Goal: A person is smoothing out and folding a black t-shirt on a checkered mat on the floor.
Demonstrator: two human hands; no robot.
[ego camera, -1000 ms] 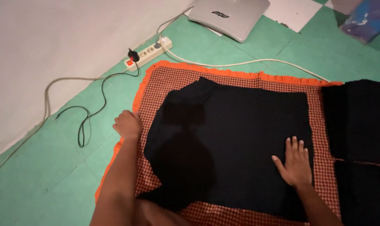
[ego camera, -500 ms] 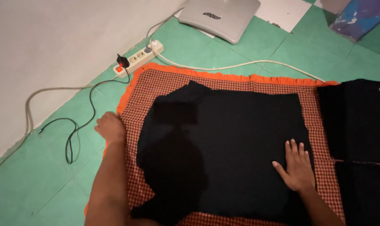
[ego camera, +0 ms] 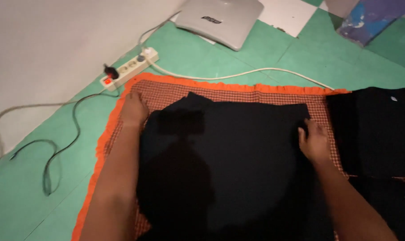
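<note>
- Black garment (ego camera: 238,151) lies spread flat on a red-checked mat with an orange border (ego camera: 238,88), which rests on a green tiled floor (ego camera: 296,58).
- Right hand (ego camera: 315,142) sits at the garment's right edge; its fingers (ego camera: 306,129) curl down onto the cloth, and they seem to pinch the edge, though whether cloth is truly gripped I cannot tell.
- Left hand (ego camera: 134,108) lies near the garment's upper left corner, fingers together and bent downward, pressing where black cloth meets the mat; whether it has hold of any cloth I cannot tell.
- Both forearms run from the bottom of the view up along either side of the garment, the left one over the mat's left part, the right one over the dark cloth.
- More black clothing (ego camera: 376,129) lies just right of the spread garment, overlapping the mat's right end.
- A white power strip with a red switch (ego camera: 129,69) lies on the floor beside the mat's far left corner, next to the white wall (ego camera: 55,40).
- A white cable (ego camera: 238,76) runs from the strip along the mat's far edge; a dark cord (ego camera: 59,147) loops across the floor to the left.
- A flat grey device (ego camera: 220,20) rests on the floor beyond the mat.
- A blue and purple object (ego camera: 372,18) shows at the top right corner.
</note>
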